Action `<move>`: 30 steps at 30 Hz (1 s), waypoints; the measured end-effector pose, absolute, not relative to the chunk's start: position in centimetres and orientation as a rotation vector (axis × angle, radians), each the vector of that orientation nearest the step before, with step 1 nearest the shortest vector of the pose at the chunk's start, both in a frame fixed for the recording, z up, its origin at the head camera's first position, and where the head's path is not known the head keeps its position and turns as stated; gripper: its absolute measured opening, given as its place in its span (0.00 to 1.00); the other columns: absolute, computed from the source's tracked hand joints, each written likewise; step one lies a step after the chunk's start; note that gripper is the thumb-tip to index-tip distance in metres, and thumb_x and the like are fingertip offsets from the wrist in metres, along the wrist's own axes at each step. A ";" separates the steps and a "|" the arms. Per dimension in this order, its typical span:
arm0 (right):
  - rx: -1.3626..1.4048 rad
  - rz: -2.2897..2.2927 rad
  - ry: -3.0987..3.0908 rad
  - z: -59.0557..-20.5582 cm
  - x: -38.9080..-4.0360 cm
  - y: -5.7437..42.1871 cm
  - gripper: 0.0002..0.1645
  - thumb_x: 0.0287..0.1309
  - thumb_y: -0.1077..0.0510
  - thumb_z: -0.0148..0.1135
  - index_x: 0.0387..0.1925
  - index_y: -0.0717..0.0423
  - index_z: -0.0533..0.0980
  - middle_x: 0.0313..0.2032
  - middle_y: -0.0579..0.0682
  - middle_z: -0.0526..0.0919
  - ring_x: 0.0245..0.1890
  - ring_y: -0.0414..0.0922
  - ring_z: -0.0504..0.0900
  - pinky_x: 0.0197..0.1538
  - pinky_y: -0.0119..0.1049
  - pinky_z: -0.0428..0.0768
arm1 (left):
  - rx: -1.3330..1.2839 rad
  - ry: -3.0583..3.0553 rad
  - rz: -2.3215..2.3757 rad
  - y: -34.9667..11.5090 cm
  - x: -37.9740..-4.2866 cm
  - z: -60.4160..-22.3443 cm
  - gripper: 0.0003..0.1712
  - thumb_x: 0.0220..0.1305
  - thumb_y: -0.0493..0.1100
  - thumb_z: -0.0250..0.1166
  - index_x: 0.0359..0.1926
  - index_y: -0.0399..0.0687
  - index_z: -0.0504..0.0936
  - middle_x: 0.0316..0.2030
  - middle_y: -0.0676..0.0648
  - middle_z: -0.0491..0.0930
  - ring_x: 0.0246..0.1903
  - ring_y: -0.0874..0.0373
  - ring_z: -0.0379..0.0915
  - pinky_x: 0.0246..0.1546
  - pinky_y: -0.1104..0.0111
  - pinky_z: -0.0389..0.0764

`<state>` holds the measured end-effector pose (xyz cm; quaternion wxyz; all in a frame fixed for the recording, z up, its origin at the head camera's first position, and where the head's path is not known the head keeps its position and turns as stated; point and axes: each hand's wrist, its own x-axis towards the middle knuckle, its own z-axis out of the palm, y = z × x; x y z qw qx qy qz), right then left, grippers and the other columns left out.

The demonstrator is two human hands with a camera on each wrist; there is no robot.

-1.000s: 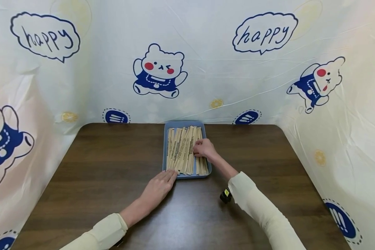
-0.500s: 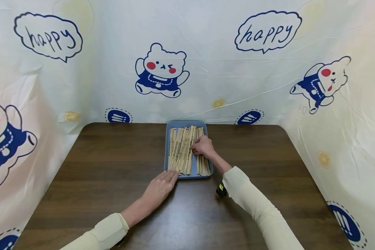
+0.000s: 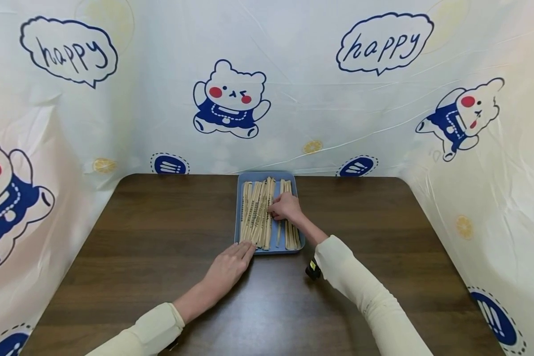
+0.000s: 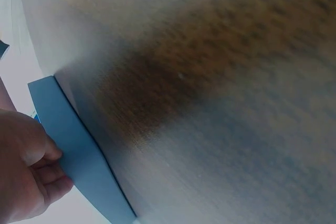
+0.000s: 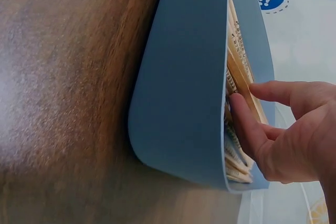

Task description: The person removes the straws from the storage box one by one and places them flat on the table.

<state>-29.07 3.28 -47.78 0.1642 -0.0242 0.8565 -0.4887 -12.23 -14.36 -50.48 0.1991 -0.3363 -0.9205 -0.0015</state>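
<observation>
A blue tray (image 3: 299, 237) stands at the back of the table, holding many long, thin paper-wrapped chopsticks (image 3: 254, 212) with printed writing. They lie roughly lengthwise, a large heap on the left and a narrower group on the right. My left hand (image 3: 229, 264) grips the tray's near left corner; its fingertips bend over the wall in the left wrist view. Inside the tray, my right hand (image 3: 287, 206) pinches chopsticks at the right side of the heap. In the right wrist view, its thumb and fingers (image 5: 248, 124) straddle a packet, with fingertips partly hidden behind the rim.
The brown wooden table (image 3: 160, 222) spreads around the tray. A pale curtain (image 3: 302, 109) printed with bears hangs behind and on both sides. Under the right sleeve shows a small black device (image 3: 313, 269) with a yellow mark.
My right hand has shifted left across the tray. The gap between the large heap and the right group has widened, and one packet now lies apart in it. My left hand stays at the corner.
</observation>
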 end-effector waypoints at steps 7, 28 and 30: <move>-0.052 -1.377 2.439 -47.9 -29.1 2.7 0.18 0.53 0.62 0.57 0.11 0.58 0.65 0.23 0.63 0.81 0.27 0.54 0.83 0.30 0.42 0.82 | -0.951 -2.574 -0.010 -14.2 -12.3 -50.3 0.22 0.54 0.27 0.60 0.53 0.33 0.75 0.51 0.38 0.75 0.52 0.48 0.71 0.53 0.60 0.72; -0.141 -1.237 2.612 -48.7 -29.5 2.0 0.23 0.44 0.68 0.60 0.07 0.52 0.60 0.06 0.48 0.67 0.19 0.51 0.82 0.22 0.38 0.81 | -0.962 -2.594 0.039 -14.6 -12.6 -50.2 0.26 0.52 0.27 0.64 0.54 0.32 0.74 0.52 0.37 0.75 0.53 0.48 0.71 0.54 0.60 0.70; -0.150 -1.232 2.620 -48.7 -29.4 2.0 0.23 0.44 0.68 0.59 0.07 0.51 0.58 0.05 0.45 0.63 0.18 0.52 0.81 0.22 0.39 0.81 | -0.965 -2.593 0.030 -14.6 -12.6 -50.2 0.25 0.52 0.27 0.64 0.54 0.32 0.74 0.52 0.37 0.75 0.53 0.47 0.71 0.54 0.60 0.70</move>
